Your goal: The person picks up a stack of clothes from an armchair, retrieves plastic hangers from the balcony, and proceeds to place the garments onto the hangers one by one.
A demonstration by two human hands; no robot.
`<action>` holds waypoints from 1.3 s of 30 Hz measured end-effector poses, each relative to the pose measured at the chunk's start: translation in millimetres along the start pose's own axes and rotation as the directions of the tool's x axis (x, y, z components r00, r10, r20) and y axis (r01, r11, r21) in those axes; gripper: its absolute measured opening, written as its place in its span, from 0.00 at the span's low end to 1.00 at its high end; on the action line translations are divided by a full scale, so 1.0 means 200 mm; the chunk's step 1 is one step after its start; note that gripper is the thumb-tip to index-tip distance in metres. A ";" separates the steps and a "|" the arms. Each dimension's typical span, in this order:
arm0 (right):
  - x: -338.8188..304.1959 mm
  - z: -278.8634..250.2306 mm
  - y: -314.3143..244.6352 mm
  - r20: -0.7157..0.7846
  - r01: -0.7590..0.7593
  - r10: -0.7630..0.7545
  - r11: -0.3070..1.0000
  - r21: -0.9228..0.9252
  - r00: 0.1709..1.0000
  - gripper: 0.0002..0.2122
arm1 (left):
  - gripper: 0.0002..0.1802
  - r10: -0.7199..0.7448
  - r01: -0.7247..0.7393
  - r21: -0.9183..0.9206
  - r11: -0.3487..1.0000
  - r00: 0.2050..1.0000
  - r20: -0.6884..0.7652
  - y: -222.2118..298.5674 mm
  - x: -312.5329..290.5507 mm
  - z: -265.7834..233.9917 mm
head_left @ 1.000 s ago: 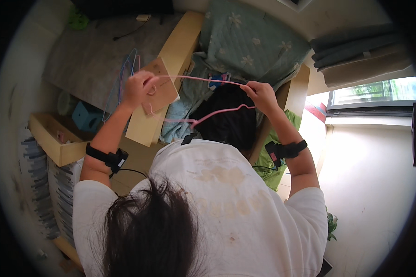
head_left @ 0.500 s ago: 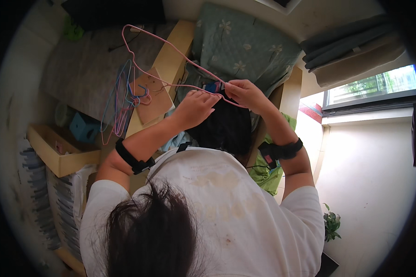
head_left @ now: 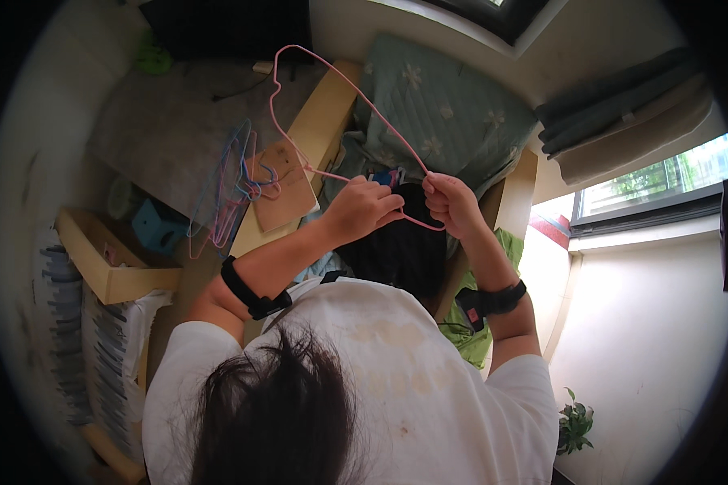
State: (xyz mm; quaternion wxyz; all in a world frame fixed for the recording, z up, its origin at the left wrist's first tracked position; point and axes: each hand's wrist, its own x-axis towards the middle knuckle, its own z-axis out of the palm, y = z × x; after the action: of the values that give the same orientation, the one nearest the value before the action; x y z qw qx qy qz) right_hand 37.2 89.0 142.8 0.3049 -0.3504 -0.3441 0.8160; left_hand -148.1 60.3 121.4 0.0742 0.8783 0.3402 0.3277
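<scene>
Both my hands grip a pink wire clothes hanger (head_left: 380, 119) above a pile of dark cloth. My left hand (head_left: 364, 210) is closed round its lower wire, beside the hanger's narrower end. Fingers curled, my right hand (head_left: 453, 202) holds the right-hand corner of the frame. The hanger's wide loop reaches up and away to the left. Below my hands lies a black garment (head_left: 404, 249), partly hidden by my arms. A small blue and pink item (head_left: 388, 177) shows behind my left hand; its kind is unclear.
Several pink and blue hangers (head_left: 243, 186) lie at the left beside a brown cardboard piece (head_left: 281, 194). A green floral quilted cover (head_left: 445, 113) is beyond my hands. Further left are a wooden drawer (head_left: 129, 283) and blue stool (head_left: 158, 226). Green cloth (head_left: 477, 347) lies by my right arm.
My hands have moved slightly apart, and the pink hanger's frame looks wider and turned more upright. My right fist is now turned and wrapped round the wire. The whole view has shifted a little.
</scene>
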 end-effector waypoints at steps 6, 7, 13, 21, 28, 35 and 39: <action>0.03 0.02 0.13 0.016 0.011 -0.010 1.000 -0.024 1.000 0.11 | 0.09 -0.068 0.064 0.035 0.997 0.992 0.110 0.01 -0.10 -0.04; 0.04 0.01 0.15 0.058 0.023 -0.018 0.996 -0.081 0.998 0.11 | 0.09 -0.069 0.065 0.044 0.997 0.993 0.101 0.02 -0.10 -0.07; -0.01 -0.05 0.15 0.106 0.048 -0.027 0.978 -0.201 0.994 0.12 | 0.13 -0.354 0.324 -0.153 0.933 0.768 -0.534 -0.19 -0.12 -0.50; -0.01 -0.03 0.26 0.291 0.209 -0.160 0.967 -0.146 0.943 0.11 | 0.22 -0.560 0.268 -0.628 0.731 0.761 -0.328 -0.39 -0.07 -0.56; -0.01 -0.15 0.20 0.481 0.355 0.149 0.497 -0.792 0.864 0.11 | 0.09 -0.395 0.329 -0.532 0.780 0.919 -0.010 -0.26 -0.05 -0.57; 0.02 -0.01 -0.19 0.174 0.199 -0.108 0.710 -0.675 0.979 0.11 | 0.08 -0.190 0.162 0.100 0.982 0.819 0.541 -0.05 -0.08 -0.34; -0.03 0.12 0.02 0.497 0.496 -0.170 -0.053 -0.867 0.851 0.10 | 0.08 -0.322 0.365 0.038 0.930 0.761 0.563 0.04 -0.01 -0.30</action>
State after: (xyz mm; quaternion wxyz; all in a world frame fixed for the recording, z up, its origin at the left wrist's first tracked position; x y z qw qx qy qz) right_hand 21.8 73.1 153.6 0.1269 -0.2639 -0.9128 0.2847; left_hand -182.3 47.1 168.6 0.2619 0.8545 0.4459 0.0490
